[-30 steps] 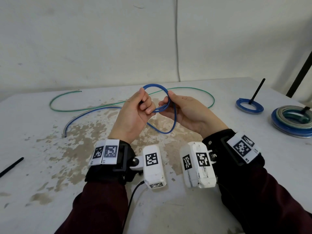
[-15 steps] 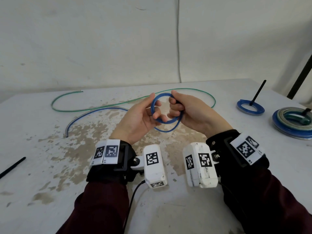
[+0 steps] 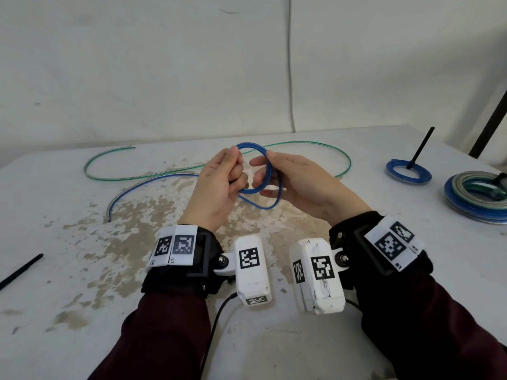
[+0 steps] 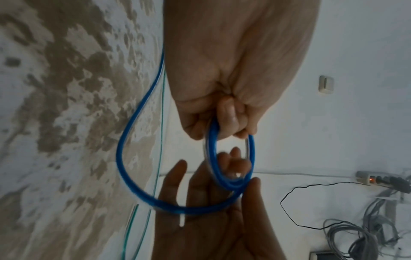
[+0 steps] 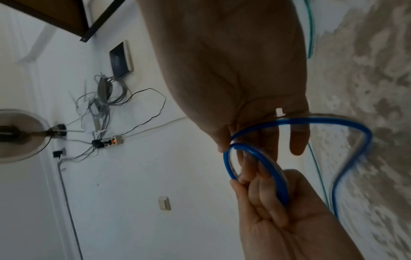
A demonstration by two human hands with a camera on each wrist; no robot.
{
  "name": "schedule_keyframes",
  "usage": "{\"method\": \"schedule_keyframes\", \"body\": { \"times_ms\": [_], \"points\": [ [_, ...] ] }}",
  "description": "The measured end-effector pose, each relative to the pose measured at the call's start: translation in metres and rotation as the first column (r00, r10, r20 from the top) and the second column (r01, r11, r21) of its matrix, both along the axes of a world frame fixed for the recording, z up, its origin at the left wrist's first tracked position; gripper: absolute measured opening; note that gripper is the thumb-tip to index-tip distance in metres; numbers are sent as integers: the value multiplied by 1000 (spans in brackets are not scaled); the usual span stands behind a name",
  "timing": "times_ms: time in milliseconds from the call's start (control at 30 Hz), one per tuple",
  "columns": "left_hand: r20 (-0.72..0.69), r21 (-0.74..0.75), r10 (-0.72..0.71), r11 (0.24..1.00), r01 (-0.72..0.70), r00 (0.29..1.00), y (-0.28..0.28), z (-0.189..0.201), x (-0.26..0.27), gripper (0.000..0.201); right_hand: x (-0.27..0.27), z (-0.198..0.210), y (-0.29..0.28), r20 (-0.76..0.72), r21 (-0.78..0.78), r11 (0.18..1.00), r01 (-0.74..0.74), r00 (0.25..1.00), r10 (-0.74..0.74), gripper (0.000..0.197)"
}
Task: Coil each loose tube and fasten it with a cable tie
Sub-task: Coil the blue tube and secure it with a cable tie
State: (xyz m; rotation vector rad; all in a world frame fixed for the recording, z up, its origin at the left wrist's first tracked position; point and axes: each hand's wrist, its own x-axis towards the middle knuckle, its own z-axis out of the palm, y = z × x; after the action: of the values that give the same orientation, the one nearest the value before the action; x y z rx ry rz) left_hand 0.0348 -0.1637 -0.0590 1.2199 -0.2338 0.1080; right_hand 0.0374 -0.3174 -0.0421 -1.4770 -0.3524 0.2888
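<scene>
Above the stained bench (image 3: 82, 283), the left hand (image 3: 216, 187) pinches a small coil of the blue tube (image 3: 267, 171). Right of the coil, the right hand (image 3: 304, 185) cradles a larger loop, fingers relaxed. Its tail trails leftward.

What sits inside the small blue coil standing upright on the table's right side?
A black cable tie rises from inside the small blue coil. Bare table shows through the ring; the tie's lower end and any fastening are too small to tell.
</scene>
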Motion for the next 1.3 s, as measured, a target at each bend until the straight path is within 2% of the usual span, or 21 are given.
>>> {"method": "schedule_keyframes", "body": {
  "times_ms": [167, 300, 400, 500, 533, 600, 700, 733, 800, 867, 967, 1067, 1167, 1233, 1300],
  "points": [
    [26, -74, 5, 997, -3, 1000, -4, -2, 1, 31, -3, -1, 5, -102, 131, 989, -65, 992, 79, 46],
    [15, -122, -78, 989, 79, 997, -6, 5, -2, 31, -2, 5, 3, -128, 258, 965, -45, 989, 80, 42],
    [-68, -111, -222, 971, 214, 973, -4, 12, -9, 37, -2, 9, -3, -96, 208, 976, -70, 991, 92, 42],
    [-63, 15, -216, 976, 217, 974, -6, 9, -8, 38, -2, 10, -7, -128, 157, 983, -95, 985, 116, 43],
    [-42, 8, -177, 984, 177, 983, -7, 7, -6, 37, -2, 10, -6, -134, 152, 985, -88, 985, 108, 42],
    [-31, -99, -100, 990, 97, 994, -7, 4, -2, 37, -3, 8, -5, -122, 137, 988, -73, 988, 90, 43],
    [-81, -180, -122, 978, 106, 989, -4, 5, -1, 37, -3, 9, -4, -73, 107, 991, -81, 993, 89, 42],
    [-106, -153, -151, 979, 134, 983, -3, 6, -3, 36, -2, 9, -5, -60, 94, 992, -84, 994, 90, 40],
    [-134, 4, -202, 979, 205, 970, -5, 9, -9, 35, -1, 10, -9, -52, 34, 995, -93, 994, 94, 39],
    [-95, 137, -189, 970, 201, 977, -8, 9, -12, 34, -1, 9, -11, -62, -20, 996, -88, 994, 87, 40],
    [-23, 86, -108, 990, 109, 994, -8, 8, -9, 36, -1, 8, -10, -70, 10, 997, -76, 995, 76, 46],
    [-73, 56, -162, 984, 166, 984, -8, 10, -11, 38, -2, 10, -10, -51, 31, 995, -94, 994, 95, 43],
    [-114, 205, -231, 946, 250, 966, -10, 10, -15, 41, -3, 11, -12, -63, -31, 989, -143, 988, 141, 43],
    [-56, 256, -198, 944, 205, 979, -15, 10, -17, 42, -4, 11, -11, -79, -13, 989, -149, 986, 148, 45],
    [-23, 240, -118, 963, 120, 993, -18, 11, -18, 44, -2, 10, -9, -90, 54, 988, -141, 985, 146, 45]
  ]
}}
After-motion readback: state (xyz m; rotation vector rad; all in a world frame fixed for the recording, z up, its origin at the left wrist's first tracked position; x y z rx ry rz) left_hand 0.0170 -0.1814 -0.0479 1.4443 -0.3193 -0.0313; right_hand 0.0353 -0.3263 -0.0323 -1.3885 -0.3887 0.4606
